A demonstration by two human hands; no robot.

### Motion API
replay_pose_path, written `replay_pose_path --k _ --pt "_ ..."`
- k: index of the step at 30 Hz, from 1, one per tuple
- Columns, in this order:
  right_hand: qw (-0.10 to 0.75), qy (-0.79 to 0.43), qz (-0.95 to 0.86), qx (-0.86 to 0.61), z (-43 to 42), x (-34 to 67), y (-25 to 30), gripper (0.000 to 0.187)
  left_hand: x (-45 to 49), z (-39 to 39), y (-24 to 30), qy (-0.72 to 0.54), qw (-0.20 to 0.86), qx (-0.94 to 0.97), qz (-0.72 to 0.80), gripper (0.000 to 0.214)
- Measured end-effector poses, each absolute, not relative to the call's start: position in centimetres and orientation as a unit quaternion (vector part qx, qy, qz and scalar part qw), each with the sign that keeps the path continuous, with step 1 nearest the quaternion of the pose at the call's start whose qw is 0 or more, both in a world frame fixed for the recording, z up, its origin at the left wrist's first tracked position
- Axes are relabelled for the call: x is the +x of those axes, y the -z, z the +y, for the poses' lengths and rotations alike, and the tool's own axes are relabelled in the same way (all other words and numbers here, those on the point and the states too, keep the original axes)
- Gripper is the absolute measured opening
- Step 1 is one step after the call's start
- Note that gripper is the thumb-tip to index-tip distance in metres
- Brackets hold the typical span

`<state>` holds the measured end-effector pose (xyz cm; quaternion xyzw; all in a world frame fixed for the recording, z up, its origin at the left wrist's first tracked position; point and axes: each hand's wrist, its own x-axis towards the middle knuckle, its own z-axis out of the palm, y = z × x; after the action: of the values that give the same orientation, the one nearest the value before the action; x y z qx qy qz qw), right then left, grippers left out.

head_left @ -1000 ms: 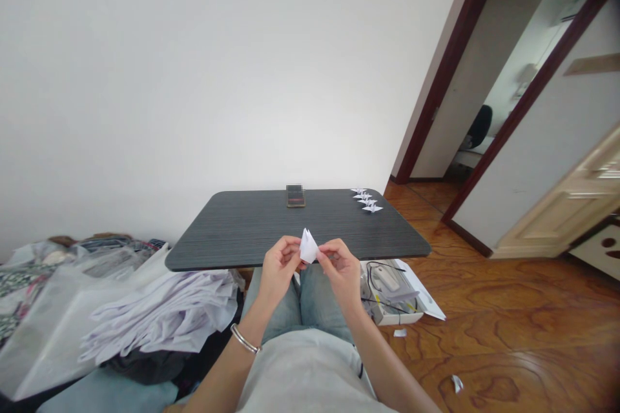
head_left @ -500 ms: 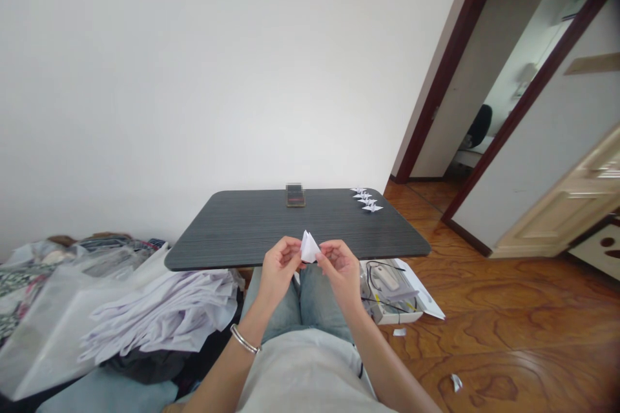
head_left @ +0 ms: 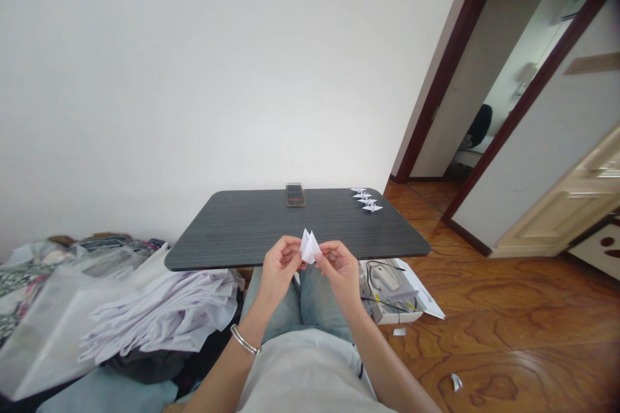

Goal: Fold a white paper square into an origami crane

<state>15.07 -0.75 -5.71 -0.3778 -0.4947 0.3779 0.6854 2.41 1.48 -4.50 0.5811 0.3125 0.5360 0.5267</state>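
Note:
Between my two hands is a small piece of folded white paper (head_left: 310, 248), its two pointed tips standing up with a gap between them. My left hand (head_left: 283, 262) pinches its left side with thumb and fingers. From the right, my right hand (head_left: 338, 262) pinches the opposite side the same way. Both hands are just over the near edge of the dark table (head_left: 252, 226), above my lap. Several folded white paper cranes (head_left: 372, 208) stand in a row at the table's back right.
A small clear box (head_left: 295, 195) sits at the table's back edge by the wall. Left of my legs lie piled white cloth (head_left: 169, 310) and plastic bags. An open box of cables (head_left: 394, 290) stands on the floor at right, with paper scraps (head_left: 456, 382) nearby.
The two upright tips of the folded paper have spread further apart. My hands have stayed almost in the same place, still gripping its sides.

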Motion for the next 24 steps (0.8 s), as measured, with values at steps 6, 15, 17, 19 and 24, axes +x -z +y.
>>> replay_pose_path --k 6,15,17,19,24 --pt "0.697 -0.367 -0.492 -0.370 -0.82 14.98 5.73 0.017 2.40 1.22 4.48 -0.559 0.510 0.581 0.300 0.044" --pt "0.704 -0.362 -0.491 -0.365 -0.87 14.91 5.78 0.017 2.45 1.05 4.20 -0.554 0.462 0.604 0.338 0.021" --pt "0.705 -0.361 -0.491 -0.363 -0.86 14.92 5.89 0.015 2.45 1.01 4.10 -0.550 0.461 0.604 0.348 0.018" --pt "0.703 -0.363 -0.493 -0.362 -0.87 14.94 5.95 0.013 2.43 0.99 4.09 -0.548 0.463 0.600 0.354 0.016" --pt "0.697 -0.367 -0.497 -0.364 -0.92 14.97 5.88 0.012 2.39 1.02 4.18 -0.548 0.470 0.593 0.357 0.014"
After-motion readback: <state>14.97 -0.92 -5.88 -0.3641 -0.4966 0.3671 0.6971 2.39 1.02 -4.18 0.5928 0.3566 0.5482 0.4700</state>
